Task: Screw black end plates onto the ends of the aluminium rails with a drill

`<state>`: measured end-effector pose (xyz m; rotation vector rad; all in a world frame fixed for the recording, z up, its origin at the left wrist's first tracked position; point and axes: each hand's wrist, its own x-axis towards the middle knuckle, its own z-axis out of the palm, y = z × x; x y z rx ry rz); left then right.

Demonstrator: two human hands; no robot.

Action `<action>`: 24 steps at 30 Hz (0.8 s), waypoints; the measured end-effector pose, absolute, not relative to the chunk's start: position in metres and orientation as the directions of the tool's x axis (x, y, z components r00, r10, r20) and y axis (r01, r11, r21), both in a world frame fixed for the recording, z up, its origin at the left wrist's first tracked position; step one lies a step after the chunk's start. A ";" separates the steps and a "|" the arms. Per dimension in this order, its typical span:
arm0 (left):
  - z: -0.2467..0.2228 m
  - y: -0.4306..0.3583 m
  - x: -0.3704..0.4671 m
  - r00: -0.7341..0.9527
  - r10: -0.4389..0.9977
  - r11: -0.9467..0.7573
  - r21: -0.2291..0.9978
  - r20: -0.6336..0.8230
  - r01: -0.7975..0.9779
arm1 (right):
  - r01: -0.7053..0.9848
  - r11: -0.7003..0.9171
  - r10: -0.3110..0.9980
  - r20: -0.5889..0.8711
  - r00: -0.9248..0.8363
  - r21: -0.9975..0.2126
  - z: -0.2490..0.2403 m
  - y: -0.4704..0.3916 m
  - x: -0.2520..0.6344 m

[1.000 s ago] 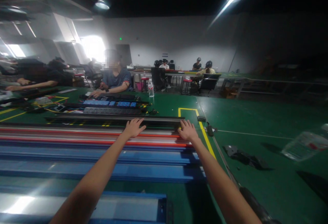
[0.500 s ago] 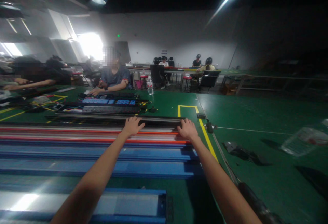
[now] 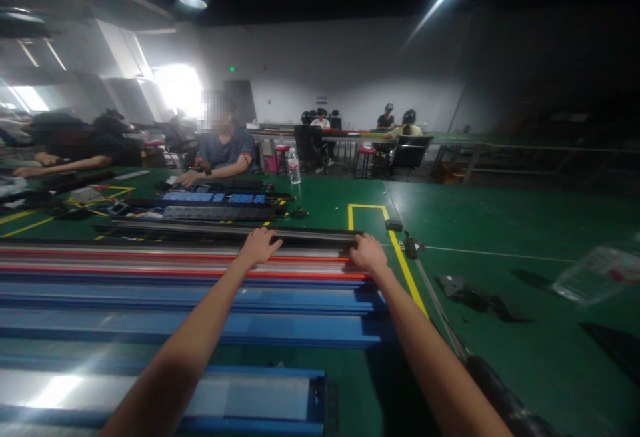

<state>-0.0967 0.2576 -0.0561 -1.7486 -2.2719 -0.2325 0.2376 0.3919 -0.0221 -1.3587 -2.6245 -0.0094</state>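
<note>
A long black rail [image 3: 310, 235] lies across the bench, and both my hands are on it. My left hand [image 3: 260, 245] curls its fingers over the rail's far edge, thumb pointing right. Near the rail's right end, my right hand [image 3: 369, 253] wraps its fingers over it, thumb on the left. On the near side of the rail run long strips with red edges [image 3: 300, 267]. Closer still are long blue profiles [image 3: 310, 327]. The undersides of both hands' grips are hidden.
A blue-edged panel [image 3: 270, 397] sits at the near left. Beyond the rail lie black strips with blue sockets [image 3: 215, 197], and a co-worker [image 3: 227, 150] sits behind them. Water bottles [image 3: 294, 167] stand or lie on the green bench [image 3: 500, 217]. Dark parts [image 3: 475, 297] lie at right.
My right hand has shifted very slightly to the right along with the black rail. My left hand stays in nearly the same place.
</note>
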 end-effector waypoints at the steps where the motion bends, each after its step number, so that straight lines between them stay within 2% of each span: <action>1: -0.056 0.257 -0.097 -0.241 0.922 0.263 -0.034 0.303 0.964 | 0.810 0.581 0.809 0.162 -0.564 -0.081 -0.022 0.392 0.238; 24: -0.052 0.257 -0.096 -0.288 0.917 0.298 0.006 0.276 0.955 | 0.838 0.531 0.846 0.035 -0.532 -0.125 -0.020 0.394 0.235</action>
